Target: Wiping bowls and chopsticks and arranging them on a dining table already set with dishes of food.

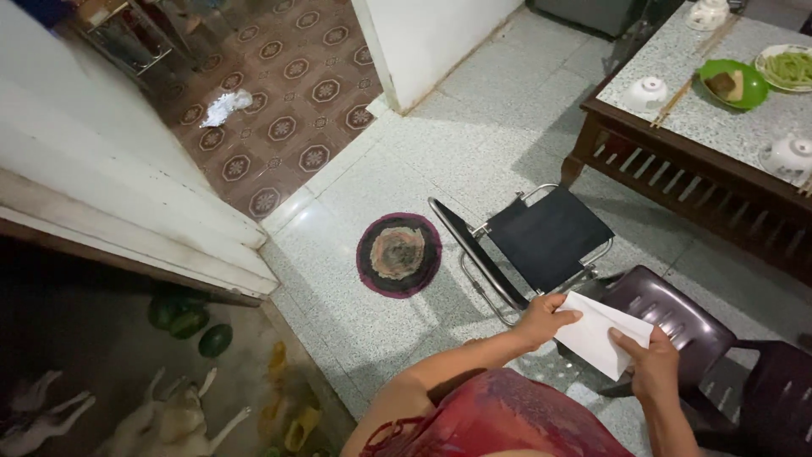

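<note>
Both hands hold one folded sheet of white paper point(599, 332) out over the floor, low in the view. Left hand point(545, 320) closed on the paper's near-left edge, thumb on top, fingers curled beneath. Right hand point(651, 364) closed on the lower right corner, thumb pressed across the sheet. Red patterned garment point(499, 419) at the bottom edge. Directly under the paper, a dark brown plastic chair point(677, 317), its slotted seat showing; a second dark chair point(778, 398) just beside it at far right. Next out, a folding chair with black seat and metal frame point(541, 237) stands on the speckled floor point(406, 161). Left of it, a small round rug point(398, 254), dark rim, paler centre. Lower left, past a step, green melons point(179, 315) and pale dogs point(173, 419) lying down. Upper right, the wooden bench point(677, 161) with a speckled top carries white bowls point(647, 91), chopsticks point(672, 103), a green plate point(734, 83) and a dish of green vegetables point(788, 66). Farthest, brown patterned tile point(288, 93) with a crumpled silvery scrap point(225, 107).
</note>
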